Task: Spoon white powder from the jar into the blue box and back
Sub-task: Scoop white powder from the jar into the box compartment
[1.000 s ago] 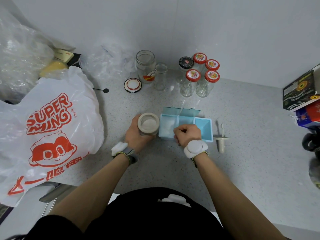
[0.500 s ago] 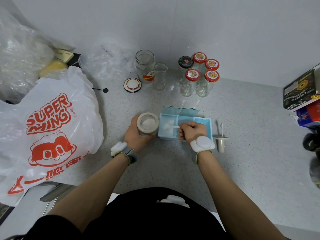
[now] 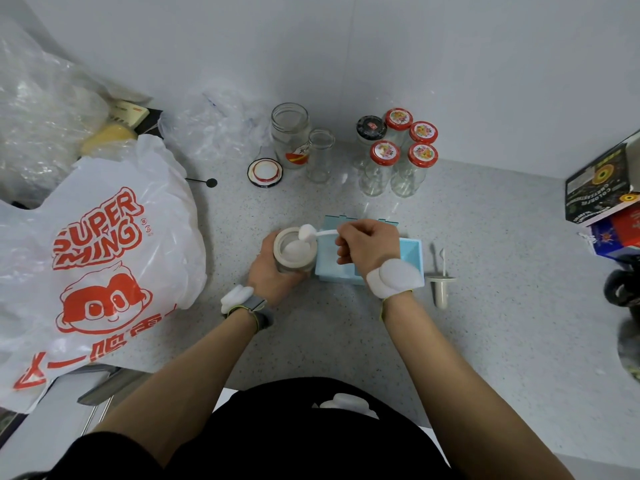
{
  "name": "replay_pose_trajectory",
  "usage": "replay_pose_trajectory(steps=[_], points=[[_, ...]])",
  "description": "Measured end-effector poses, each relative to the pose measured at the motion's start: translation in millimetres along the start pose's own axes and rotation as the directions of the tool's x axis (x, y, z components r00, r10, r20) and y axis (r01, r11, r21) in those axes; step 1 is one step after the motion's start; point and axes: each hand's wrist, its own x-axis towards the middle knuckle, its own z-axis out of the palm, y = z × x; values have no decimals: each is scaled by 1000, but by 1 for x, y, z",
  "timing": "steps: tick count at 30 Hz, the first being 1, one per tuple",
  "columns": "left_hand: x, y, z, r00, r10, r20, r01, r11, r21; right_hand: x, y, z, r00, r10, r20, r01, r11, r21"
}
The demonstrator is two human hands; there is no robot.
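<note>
Heaped spoon [image 3: 313, 233] pinched in right hand [image 3: 369, 247] over jar [image 3: 294, 250], left hand [image 3: 268, 271] gripping it; tilting early could dust the bench [image 3: 485, 237].

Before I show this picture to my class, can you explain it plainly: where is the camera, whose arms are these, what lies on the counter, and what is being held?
There is no machine here. The camera sits on a person's head and looks down at their own two bare arms, with white pads strapped at the wrists. The left hand grips an open jar with white powder in it. The right hand pinches a small white spoon, heaped with powder, just over the jar's rim. Behind the right hand stands an open blue box. Further back on the speckled counter are empty glass jars, a loose lid and lidded bottles. A printed shopping bag lies to the left.
</note>
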Motion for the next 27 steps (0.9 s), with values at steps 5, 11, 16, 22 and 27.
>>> replay_pose_trajectory(steps=[5, 11, 16, 22, 27], points=[[-2, 1, -1, 1000, 15, 1, -15, 1000, -2, -3, 18, 17, 992, -97, 81, 114, 963, -244], [-1, 1, 0, 1000, 27, -4, -27, 999, 24, -5, 22, 9, 993, -66, 103, 88, 969, -231], [-1, 0, -1, 1000, 19, -4, -19, 1000, 21, 4, 19, -7, 993, -116, -29, 110, 981, -158], [-2, 2, -1, 1000, 17, 0, -17, 1000, 12, 19, 37, -29, 979, -168, -115, 113, 918, -379], [-2, 3, -2, 1000, 9, 10, -9, 1000, 7, 16, 51, -18, 991, -134, 29, 128, 823, -554]])
